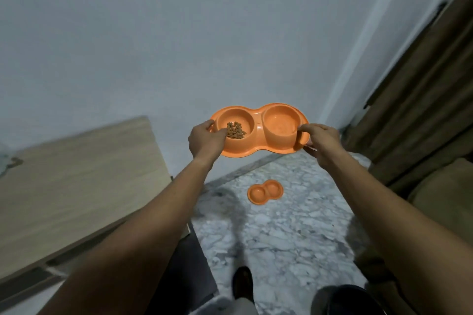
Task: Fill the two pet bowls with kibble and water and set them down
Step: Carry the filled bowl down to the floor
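Shoe (242, 282) at bottom edge on grey-white marble floor (281, 238). Both forearms stretched forward. Left hand (206, 139) clamped on left rim of orange double bowl (258, 130), thumb over the edge; right hand (321, 142) pinching right rim. Bowl held in the air, roughly level. Left cup holds brown kibble (236, 131), right cup looks glossy, water unclear. No readable writing. Second orange double bowl (265, 191) on floor below, near wall (179, 33). Wooden tabletop (76, 174) left, brown curtain (422, 97) right.
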The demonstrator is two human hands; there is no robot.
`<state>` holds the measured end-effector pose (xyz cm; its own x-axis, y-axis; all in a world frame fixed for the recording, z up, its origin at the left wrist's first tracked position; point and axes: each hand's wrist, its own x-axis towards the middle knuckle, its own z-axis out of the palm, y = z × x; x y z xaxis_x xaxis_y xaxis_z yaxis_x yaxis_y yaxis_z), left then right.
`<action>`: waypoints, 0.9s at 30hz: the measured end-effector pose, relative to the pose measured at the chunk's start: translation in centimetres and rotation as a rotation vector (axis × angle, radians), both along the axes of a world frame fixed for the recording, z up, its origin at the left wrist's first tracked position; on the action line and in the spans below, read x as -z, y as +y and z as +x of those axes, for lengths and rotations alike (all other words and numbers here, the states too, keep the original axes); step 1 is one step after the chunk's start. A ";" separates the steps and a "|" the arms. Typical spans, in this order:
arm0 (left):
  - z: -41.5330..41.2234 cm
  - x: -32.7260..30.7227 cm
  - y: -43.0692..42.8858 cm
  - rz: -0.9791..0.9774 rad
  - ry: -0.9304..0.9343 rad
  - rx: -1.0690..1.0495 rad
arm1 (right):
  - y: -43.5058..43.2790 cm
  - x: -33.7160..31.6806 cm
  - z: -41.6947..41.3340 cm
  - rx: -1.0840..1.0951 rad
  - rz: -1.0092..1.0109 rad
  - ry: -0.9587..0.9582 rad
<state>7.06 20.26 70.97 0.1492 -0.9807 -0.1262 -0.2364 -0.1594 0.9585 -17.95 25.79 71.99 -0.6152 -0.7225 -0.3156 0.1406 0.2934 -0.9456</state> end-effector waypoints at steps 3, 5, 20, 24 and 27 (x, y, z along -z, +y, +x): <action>-2.7 4.8 -2.5 0.063 -0.022 0.007 | -2.3 4.5 -2.5 -0.013 0.068 0.002; -3.7 8.4 -4.1 0.111 -0.039 -0.013 | -4.2 7.9 -3.5 -0.037 0.121 -0.007; -6.2 53.9 -17.2 0.419 -0.209 -0.405 | -24.4 54.7 -4.4 -0.350 0.469 -0.042; -5.3 70.0 -19.1 0.436 -0.145 -0.516 | -28.0 72.1 -3.1 -0.374 0.510 -0.087; -4.7 79.4 -20.0 0.471 -0.138 -0.557 | -29.7 82.1 -2.3 -0.403 0.538 -0.086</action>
<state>2.37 0.23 -8.43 0.6538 -0.6018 -0.4587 -0.1137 -0.6774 0.7267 -20.27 -3.87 -10.09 -0.2871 -0.6191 -0.7309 -0.0106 0.7651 -0.6439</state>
